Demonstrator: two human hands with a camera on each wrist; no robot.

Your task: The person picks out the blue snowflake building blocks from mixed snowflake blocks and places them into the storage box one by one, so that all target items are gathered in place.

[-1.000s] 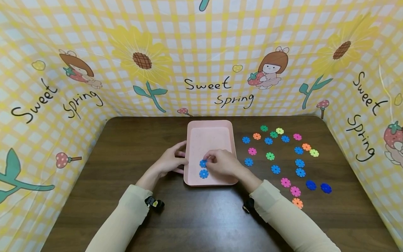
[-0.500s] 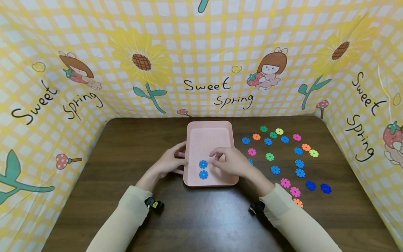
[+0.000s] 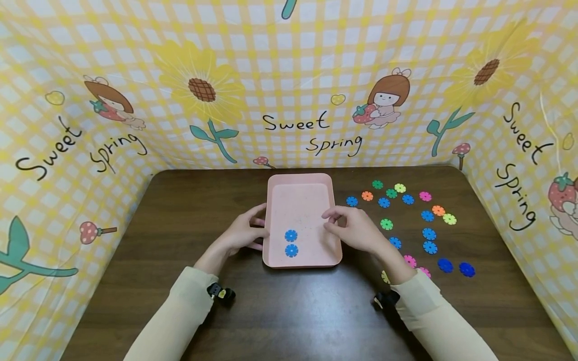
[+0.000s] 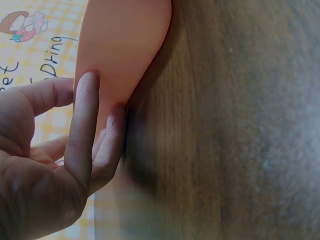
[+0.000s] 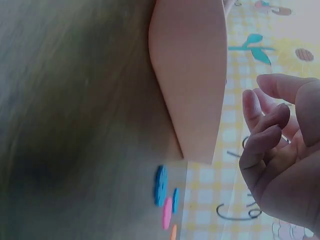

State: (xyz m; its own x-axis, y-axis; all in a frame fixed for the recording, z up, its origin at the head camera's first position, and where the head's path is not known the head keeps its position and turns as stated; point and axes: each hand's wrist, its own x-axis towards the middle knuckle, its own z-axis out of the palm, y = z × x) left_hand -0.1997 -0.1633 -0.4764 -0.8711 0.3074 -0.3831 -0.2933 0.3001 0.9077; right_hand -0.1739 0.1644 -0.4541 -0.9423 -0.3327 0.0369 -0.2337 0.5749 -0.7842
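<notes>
Inside a pink tray [image 3: 300,200] in the head view lie two blue notched plastic discs, an upper disc [image 3: 291,235] and a lower disc [image 3: 291,250], one directly in front of the other. My left hand [image 3: 244,230] touches the tray's left side. In the left wrist view, its fingers [image 4: 84,110] lie mostly straight against the tray's outer wall [image 4: 125,40]. My right hand [image 3: 354,229] hovers over the tray's right rim with loosely bent fingers and nothing between them. The right wrist view shows that hand [image 5: 280,155] above the tray wall [image 5: 192,75].
Right of the tray, loose notched discs lie scattered on the dark wooden table [image 3: 180,210]: blue, green, orange, pink and yellow, including a dark blue disc [image 3: 467,269]. My right forearm partly covers a yellow disc [image 3: 385,277]. A checked cloth [image 3: 289,65] surrounds the table's back and sides.
My right hand has let go of the upper blue disc in the tray and moved right to the tray's right rim. The left hand stays at the left side.
</notes>
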